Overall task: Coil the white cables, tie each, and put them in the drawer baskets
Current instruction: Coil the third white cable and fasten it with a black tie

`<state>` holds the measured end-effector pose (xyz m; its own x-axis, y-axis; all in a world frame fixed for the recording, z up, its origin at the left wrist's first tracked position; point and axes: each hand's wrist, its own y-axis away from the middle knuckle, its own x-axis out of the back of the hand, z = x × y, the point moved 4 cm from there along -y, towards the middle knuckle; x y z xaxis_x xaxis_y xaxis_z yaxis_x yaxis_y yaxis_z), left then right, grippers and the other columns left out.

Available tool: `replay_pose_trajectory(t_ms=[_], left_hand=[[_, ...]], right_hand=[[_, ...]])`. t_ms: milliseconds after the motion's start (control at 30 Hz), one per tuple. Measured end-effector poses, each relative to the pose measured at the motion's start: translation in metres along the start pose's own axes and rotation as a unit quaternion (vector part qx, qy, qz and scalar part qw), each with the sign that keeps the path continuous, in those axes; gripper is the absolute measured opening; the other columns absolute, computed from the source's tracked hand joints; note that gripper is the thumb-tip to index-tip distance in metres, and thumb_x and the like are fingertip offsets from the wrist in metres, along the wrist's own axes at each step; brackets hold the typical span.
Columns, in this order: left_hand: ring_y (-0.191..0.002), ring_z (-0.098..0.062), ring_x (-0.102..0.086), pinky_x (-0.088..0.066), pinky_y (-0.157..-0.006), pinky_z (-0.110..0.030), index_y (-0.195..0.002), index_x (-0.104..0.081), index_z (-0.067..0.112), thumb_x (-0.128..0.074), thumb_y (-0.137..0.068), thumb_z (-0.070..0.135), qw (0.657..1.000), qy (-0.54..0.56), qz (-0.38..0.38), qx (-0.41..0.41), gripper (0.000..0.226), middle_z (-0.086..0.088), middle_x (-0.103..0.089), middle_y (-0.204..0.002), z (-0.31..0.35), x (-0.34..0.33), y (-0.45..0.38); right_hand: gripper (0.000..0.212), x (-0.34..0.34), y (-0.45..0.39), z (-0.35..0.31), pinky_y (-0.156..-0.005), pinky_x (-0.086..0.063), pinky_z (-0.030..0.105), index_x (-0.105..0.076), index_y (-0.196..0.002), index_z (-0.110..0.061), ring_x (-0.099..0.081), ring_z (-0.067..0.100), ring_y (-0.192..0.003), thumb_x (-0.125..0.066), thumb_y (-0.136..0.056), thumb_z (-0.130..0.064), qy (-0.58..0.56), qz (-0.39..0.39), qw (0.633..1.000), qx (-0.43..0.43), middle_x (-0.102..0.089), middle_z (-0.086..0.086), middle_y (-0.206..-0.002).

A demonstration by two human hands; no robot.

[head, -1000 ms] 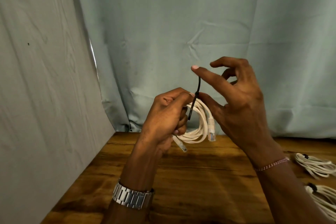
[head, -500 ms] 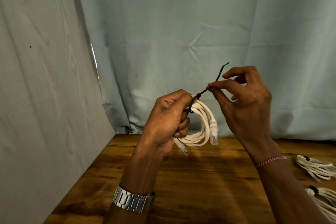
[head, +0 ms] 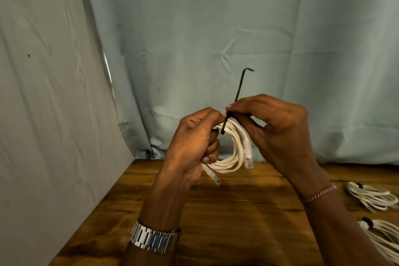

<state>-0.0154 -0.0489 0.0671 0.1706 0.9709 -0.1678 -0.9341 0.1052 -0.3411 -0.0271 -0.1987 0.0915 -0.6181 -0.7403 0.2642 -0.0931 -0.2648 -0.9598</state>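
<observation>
A coiled white network cable [head: 234, 153] hangs in the air above the wooden table [head: 237, 211]. My left hand [head: 192, 144] is closed around the left side of the coil. A thin black twist tie [head: 238, 90] wraps the top of the coil, and its free end sticks straight up with a bent tip. My right hand [head: 274, 129] pinches the tie between thumb and forefinger, just above the coil. Two plugs dangle from the coil, one at the right and one at the lower left. No drawer or basket is in view.
Two tied white cable bundles lie at the table's right edge, one farther back [head: 371, 196] and one nearer [head: 382, 237]. A pale curtain [head: 216, 39] hangs behind the table, and a grey fabric panel [head: 54, 114] closes off the left side.
My right hand moved left and down to the coil, and the tie's free end swung from slanting right to standing upright. My left hand kept its hold.
</observation>
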Motion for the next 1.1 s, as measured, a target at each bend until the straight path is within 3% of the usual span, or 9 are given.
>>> replay_pose_trajectory(t_ms=[267,500,667,900,1033,1100], left_hand=[[-0.039,-0.011,-0.013,-0.011,-0.043,-0.024,-0.059,-0.065,0.02,-0.05,-0.099,0.018,0.999,0.043,-0.008,0.025,0.042,0.003,-0.019,-0.047,-0.002,-0.006,0.001],[-0.035,-0.009,-0.014,-0.011,-0.042,-0.021,-0.087,-0.066,0.01,-0.045,-0.102,0.018,0.995,0.07,-0.051,0.04,0.027,0.003,-0.019,-0.046,-0.004,-0.016,0.003],[-0.036,-0.008,-0.015,-0.01,-0.042,-0.023,-0.093,-0.063,0.011,-0.045,-0.103,0.019,0.994,0.068,-0.067,0.061,0.023,0.004,-0.021,-0.045,-0.009,-0.025,0.003],[-0.033,-0.005,-0.02,-0.016,-0.039,-0.02,-0.101,-0.061,0.008,-0.054,-0.098,0.002,0.996,0.036,-0.075,0.031,0.01,0.007,-0.034,-0.043,-0.009,-0.022,0.001],[-0.034,-0.006,-0.02,-0.015,-0.04,-0.02,-0.1,-0.063,0.007,-0.057,-0.096,0.002,0.996,0.059,-0.07,0.0,0.008,0.003,-0.035,-0.046,-0.006,-0.019,-0.001],[-0.035,-0.006,-0.02,-0.016,-0.04,-0.019,-0.1,-0.064,0.007,-0.059,-0.095,0.004,0.996,0.071,-0.058,-0.008,0.007,0.002,-0.034,-0.047,-0.005,-0.016,-0.002]], right_hand=[[0.011,0.005,0.004,0.016,-0.074,-0.06,0.031,-0.072,-0.097,0.0,-0.072,0.02,-0.081,-0.067,-0.094,-0.01,0.054,0.027,0.998,-0.037,-0.075,0.009,-0.092],[0.003,0.005,0.008,0.027,-0.066,-0.059,0.04,-0.066,-0.091,0.0,-0.071,0.024,-0.078,-0.068,-0.092,-0.001,0.082,0.058,0.991,-0.085,-0.074,0.012,-0.09],[0.006,-0.005,0.013,0.033,-0.064,-0.048,0.025,-0.064,-0.087,-0.002,-0.07,0.023,-0.074,-0.068,-0.09,0.002,0.069,0.061,0.984,-0.153,-0.075,0.01,-0.088],[0.002,-0.004,0.01,0.033,-0.07,-0.06,0.031,-0.067,-0.093,-0.004,-0.073,0.018,-0.081,-0.068,-0.094,-0.003,0.026,0.049,0.982,-0.179,-0.076,0.006,-0.092],[0.012,0.005,0.006,0.025,-0.065,-0.058,0.015,-0.07,-0.104,-0.009,-0.071,0.002,-0.071,-0.071,-0.093,-0.012,0.003,0.057,0.974,-0.221,-0.075,0.003,-0.101],[0.027,0.008,0.005,0.02,-0.061,-0.058,0.015,-0.064,-0.115,-0.01,-0.07,-0.002,-0.064,-0.073,-0.092,-0.018,0.009,0.064,0.966,-0.248,-0.072,0.001,-0.113]])
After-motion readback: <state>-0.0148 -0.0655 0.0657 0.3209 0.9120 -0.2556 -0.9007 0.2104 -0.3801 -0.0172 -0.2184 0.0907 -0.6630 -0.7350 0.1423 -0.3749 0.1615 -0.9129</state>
